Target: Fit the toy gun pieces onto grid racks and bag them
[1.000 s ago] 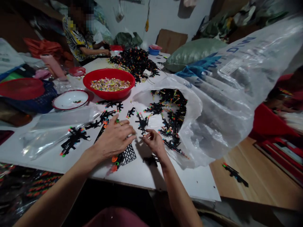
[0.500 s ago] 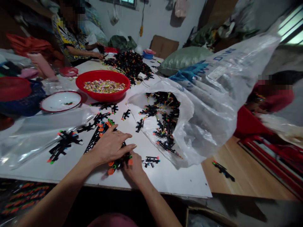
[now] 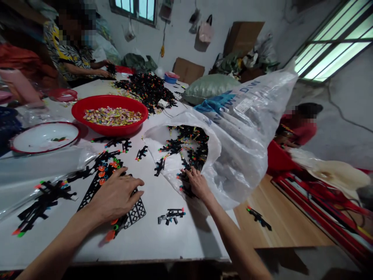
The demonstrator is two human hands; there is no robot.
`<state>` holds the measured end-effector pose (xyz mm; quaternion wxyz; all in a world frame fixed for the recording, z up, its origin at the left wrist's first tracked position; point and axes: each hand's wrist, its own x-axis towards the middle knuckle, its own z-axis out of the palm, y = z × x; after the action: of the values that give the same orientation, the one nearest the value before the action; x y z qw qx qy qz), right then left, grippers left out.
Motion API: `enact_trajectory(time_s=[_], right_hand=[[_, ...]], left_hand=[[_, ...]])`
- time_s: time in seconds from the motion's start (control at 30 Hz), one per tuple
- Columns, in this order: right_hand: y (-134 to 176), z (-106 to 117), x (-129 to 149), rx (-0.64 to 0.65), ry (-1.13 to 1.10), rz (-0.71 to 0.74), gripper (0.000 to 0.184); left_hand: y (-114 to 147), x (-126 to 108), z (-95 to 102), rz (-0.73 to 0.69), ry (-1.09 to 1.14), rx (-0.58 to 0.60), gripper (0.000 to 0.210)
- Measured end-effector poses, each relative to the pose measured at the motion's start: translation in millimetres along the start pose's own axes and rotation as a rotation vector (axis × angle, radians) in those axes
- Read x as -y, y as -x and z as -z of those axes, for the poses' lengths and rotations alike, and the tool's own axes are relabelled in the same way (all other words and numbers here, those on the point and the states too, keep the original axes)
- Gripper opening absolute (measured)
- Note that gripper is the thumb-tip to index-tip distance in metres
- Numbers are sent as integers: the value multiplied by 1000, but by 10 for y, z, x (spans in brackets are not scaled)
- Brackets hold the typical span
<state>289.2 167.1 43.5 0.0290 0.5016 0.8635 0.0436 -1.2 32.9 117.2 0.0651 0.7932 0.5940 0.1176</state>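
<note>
My left hand point(image 3: 116, 194) lies with outstretched fingers over a black lattice panel point(image 3: 136, 212) that has orange and green plastic pieces along it. Its palm hides part of the panel, and whether it grips anything beneath does not show. At the mouth of a clear plastic bag point(image 3: 241, 144), my right hand point(image 3: 198, 182) reaches with extended fingers onto black toy guns point(image 3: 186, 190). More toy guns point(image 3: 198, 136) fill the bag's opening. One toy gun point(image 3: 171, 216) lies by itself between my forearms, and a small pile of them point(image 3: 43, 202) is left of my left hand.
A red basin point(image 3: 109, 130) of small colourful pieces and a white red-rimmed basin point(image 3: 26, 138) stand at left. Behind them is a big heap of toy guns point(image 3: 148, 89). One person point(image 3: 72, 58) works at back left, another point(image 3: 300, 124) sits at right. A stuffed sack point(image 3: 210, 86) lies behind the bag.
My right hand has left the panel beside my left hand and moved right to the toy guns at the bag's mouth. The view has tilted up and turned right.
</note>
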Motion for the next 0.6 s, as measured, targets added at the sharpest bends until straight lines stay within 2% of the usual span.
enact_trajectory(time_s=[0.1,0.23,0.3,0.4,0.47,0.6], right_hand=[[-284,-44,-25,36,55,35,43],[-637,51,417,-18,21,18,30],[-698,89,740,-74,-12,127,27],[-608,18,1112,-85,-88,397,22],[-477,-74,1158,-71,-177,478,23],[-359,-88,927,-31,-393,407,39]], left_hand=[[24,-13,41,-8,15,-29,30],[121,-64,156,-3,-8,-174,36],[169,-108,161,5,-60,-192,41],[208,-177,90,22,-131,-128,39],[208,-214,43,65,-123,-102,32],[176,-245,33,99,-56,-82,25]])
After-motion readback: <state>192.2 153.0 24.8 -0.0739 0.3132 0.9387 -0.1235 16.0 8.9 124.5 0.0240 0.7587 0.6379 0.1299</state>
